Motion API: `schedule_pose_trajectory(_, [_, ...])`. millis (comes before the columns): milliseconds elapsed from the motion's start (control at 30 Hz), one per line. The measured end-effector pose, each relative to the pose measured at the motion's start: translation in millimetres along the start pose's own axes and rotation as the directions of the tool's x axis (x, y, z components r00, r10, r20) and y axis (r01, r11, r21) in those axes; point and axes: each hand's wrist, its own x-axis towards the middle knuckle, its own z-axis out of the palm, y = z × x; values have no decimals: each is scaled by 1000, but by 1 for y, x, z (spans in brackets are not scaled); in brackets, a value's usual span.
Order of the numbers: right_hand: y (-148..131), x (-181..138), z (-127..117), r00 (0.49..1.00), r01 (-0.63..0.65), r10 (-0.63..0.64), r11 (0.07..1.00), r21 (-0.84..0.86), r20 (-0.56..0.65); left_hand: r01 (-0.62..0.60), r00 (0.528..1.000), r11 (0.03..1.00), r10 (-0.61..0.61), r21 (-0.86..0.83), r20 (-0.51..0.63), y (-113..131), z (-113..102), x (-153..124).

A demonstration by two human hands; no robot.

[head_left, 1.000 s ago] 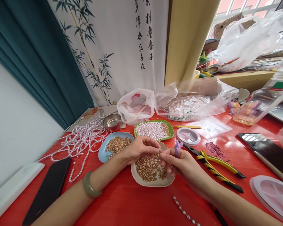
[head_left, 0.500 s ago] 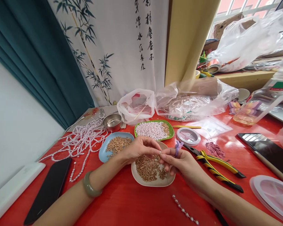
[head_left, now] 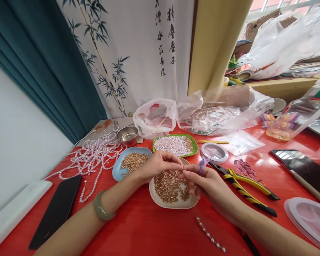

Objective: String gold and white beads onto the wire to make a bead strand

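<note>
In the head view, the left hand (head_left: 162,166) and right hand (head_left: 204,178) are pressing fingertips together above the cream plate (head_left: 160,203), perhaps to stay near its gold beads (head_left: 166,188); what is between them, I cannot tell. The beaded strand (head_left: 208,234) is lying on this plate's near side, probably for easy reach.

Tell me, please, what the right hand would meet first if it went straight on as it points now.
Most likely the left hand; the two nearly touch over the beige plate, though depth is unclear.
</note>
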Motion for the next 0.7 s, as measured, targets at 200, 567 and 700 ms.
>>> schedule_pose_trajectory(200, [1, 1, -1, 999, -5, 6, 1000, -10, 46, -23, 1000, 989, 24, 145, -4, 5, -2, 0])
schedule_pose_trajectory(567, [4, 2, -3, 999, -8, 10, 999, -35, 52, -1, 1000, 364, 18, 932, -6, 7, -17, -8])
schedule_pose_trajectory(700, [2, 1, -2, 999, -10, 12, 999, -39, 40, 28, 998, 440, 40, 897, -50, 2, -17, -5])
